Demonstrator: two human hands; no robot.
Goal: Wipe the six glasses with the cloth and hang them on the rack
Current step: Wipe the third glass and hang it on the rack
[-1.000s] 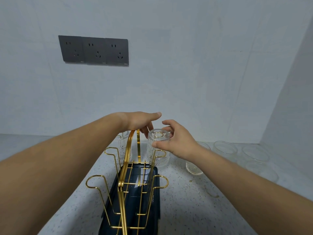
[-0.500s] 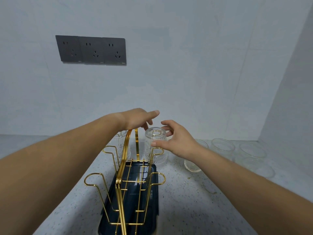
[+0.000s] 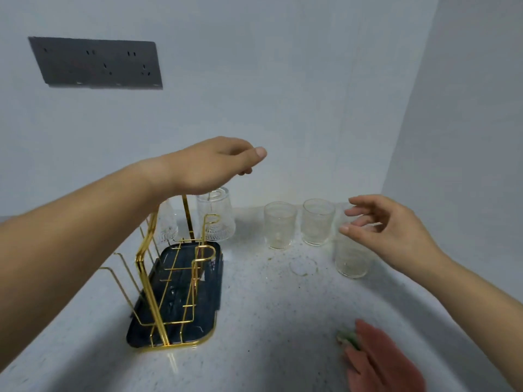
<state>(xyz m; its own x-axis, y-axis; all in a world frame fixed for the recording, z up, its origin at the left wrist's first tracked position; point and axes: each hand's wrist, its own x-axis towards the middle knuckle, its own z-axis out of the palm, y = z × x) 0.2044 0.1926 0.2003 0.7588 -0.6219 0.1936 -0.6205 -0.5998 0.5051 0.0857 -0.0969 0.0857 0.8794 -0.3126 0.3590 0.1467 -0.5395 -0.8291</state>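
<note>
A gold wire rack stands on a dark tray left of centre. Two clear glasses hang upside down on its far pegs: one on the right side, another partly hidden behind my left forearm. My left hand hovers above the rack's top, fingers loosely curled, holding nothing. Three upright glasses stand on the counter: one, a second, and a nearer third. My right hand is open just above that third glass. A pink cloth lies at the front right.
The speckled white counter meets a wall at the back and another on the right. A dark socket panel sits high on the back wall. A wet patch lies in front of the upright glasses.
My right hand has let go of the hung glass and moved right, over the upright glasses. My left hand has lifted slightly. The view has turned right, and the cloth now shows.
</note>
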